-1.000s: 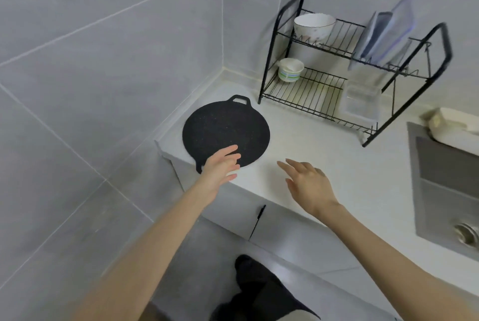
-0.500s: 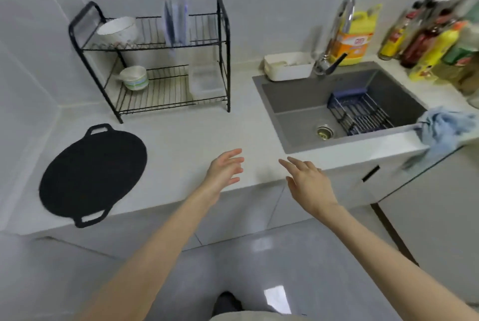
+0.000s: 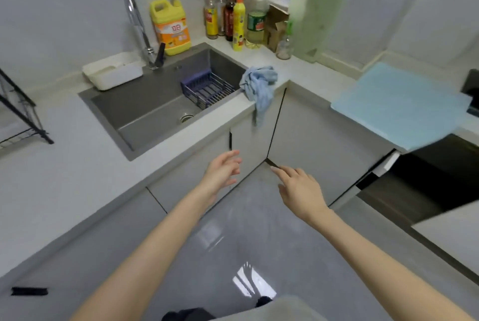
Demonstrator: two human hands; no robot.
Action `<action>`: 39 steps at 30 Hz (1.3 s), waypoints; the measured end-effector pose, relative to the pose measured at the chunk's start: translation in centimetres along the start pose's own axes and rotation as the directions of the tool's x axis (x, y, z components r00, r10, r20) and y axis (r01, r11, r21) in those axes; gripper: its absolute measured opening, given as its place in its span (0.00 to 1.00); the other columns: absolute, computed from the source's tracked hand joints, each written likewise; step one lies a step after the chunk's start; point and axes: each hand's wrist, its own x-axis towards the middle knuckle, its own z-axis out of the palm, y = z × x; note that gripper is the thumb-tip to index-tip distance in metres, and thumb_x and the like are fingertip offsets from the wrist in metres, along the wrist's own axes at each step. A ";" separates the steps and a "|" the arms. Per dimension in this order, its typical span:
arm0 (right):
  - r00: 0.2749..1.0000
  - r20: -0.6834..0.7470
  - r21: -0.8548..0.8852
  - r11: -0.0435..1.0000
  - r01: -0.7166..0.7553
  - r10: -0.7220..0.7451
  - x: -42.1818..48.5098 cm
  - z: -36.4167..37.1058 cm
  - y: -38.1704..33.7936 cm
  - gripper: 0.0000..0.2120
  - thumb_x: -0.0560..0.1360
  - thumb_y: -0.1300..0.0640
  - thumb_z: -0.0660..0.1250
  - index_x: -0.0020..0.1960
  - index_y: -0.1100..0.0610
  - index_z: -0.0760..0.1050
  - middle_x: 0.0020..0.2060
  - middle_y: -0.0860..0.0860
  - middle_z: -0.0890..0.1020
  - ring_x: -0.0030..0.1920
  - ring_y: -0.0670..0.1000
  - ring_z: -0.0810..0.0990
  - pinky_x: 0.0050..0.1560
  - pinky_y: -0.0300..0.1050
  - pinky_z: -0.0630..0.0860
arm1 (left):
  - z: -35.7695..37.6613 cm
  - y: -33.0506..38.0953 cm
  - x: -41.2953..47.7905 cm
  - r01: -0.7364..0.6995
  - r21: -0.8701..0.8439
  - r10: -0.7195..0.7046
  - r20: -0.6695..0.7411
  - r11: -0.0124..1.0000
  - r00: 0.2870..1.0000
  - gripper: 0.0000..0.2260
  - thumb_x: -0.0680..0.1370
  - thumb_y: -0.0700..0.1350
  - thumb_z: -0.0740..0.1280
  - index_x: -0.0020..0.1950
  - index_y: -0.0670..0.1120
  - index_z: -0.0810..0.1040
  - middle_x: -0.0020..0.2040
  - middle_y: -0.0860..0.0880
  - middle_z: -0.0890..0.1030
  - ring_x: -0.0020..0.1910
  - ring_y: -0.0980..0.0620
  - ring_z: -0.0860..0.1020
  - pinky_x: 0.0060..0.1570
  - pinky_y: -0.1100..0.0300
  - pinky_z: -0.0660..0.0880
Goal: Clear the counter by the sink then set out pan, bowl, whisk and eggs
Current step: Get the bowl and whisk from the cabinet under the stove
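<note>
As I hold the left hand and right hand out before the cabinet doors, fingers loose and empty, a blue cloth drapes the counter corner right of the sink.

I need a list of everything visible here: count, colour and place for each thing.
sink: one, grey, set in the counter
faucet: one, chrome, behind the sink
drain basket: one, dark blue, inside the sink
tray: one, white, sink's back left rim
detergent jug: one, yellow, beside the faucet
bottles: several, mixed colours, back corner
cloth: one, light blue, hangs over the counter edge by the sink
cutting board: one, pale green, leans on the wall
mat: one, light blue, flat on the right counter
dish rack: one, black, left edge, cut off
left hand: open, empty, before the cabinets
right hand: open, empty, over the floor
</note>
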 end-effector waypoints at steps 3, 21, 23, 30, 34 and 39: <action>0.995 0.006 0.000 0.995 -0.100 0.100 -2.6 -0.1 6.5 0.24 0.80 0.56 0.55 0.75 0.48 0.59 0.72 0.47 0.66 0.67 0.54 0.68 0.60 0.48 0.69 | 7.2 0.2 0.8 -0.005 0.032 0.002 0.103 0.999 0.995 0.15 0.80 0.39 0.59 0.66 0.48 0.72 0.56 0.50 0.78 0.44 0.56 0.76 0.50 0.60 0.76; 0.810 -0.057 0.116 0.810 -0.575 0.584 -10.9 -0.6 28.8 0.25 0.79 0.59 0.58 0.75 0.49 0.60 0.73 0.49 0.66 0.67 0.54 0.69 0.61 0.49 0.70 | 34.6 0.3 10.3 -0.117 0.385 -0.106 0.513 0.916 0.852 0.20 0.80 0.37 0.57 0.72 0.48 0.68 0.66 0.47 0.73 0.58 0.51 0.74 0.53 0.59 0.74; 0.792 -0.068 0.124 0.793 -0.596 0.606 -10.3 -0.4 30.8 0.25 0.78 0.59 0.58 0.74 0.50 0.62 0.72 0.50 0.67 0.66 0.54 0.70 0.61 0.49 0.71 | 37.0 0.3 12.1 -0.126 0.411 -0.121 0.524 0.903 0.843 0.20 0.80 0.37 0.57 0.72 0.48 0.66 0.69 0.46 0.71 0.60 0.52 0.72 0.56 0.58 0.71; 0.744 -0.039 0.134 0.741 -0.658 0.668 -7.2 -1.0 38.0 0.23 0.79 0.58 0.57 0.74 0.50 0.62 0.72 0.49 0.68 0.67 0.54 0.69 0.63 0.49 0.69 | 45.3 0.4 18.6 -0.092 0.561 -0.263 0.520 0.822 0.813 0.23 0.80 0.39 0.57 0.75 0.48 0.61 0.74 0.47 0.64 0.70 0.50 0.66 0.59 0.59 0.67; 0.718 -0.014 0.129 0.713 -0.689 0.696 -6.0 -1.2 41.4 0.23 0.81 0.57 0.55 0.75 0.49 0.60 0.73 0.48 0.65 0.69 0.53 0.67 0.66 0.47 0.65 | 49.6 0.3 20.7 -0.075 0.627 -0.358 0.535 0.776 0.765 0.25 0.81 0.39 0.58 0.77 0.48 0.55 0.77 0.48 0.59 0.73 0.48 0.61 0.68 0.55 0.62; 0.699 0.024 0.130 0.691 -0.711 0.715 -5.2 -0.8 44.6 0.23 0.81 0.55 0.54 0.76 0.48 0.58 0.74 0.47 0.63 0.71 0.51 0.65 0.67 0.46 0.63 | 52.2 -0.9 22.5 -0.067 0.663 -0.409 0.535 0.745 0.739 0.22 0.80 0.39 0.59 0.74 0.47 0.60 0.60 0.50 0.73 0.56 0.51 0.74 0.50 0.61 0.71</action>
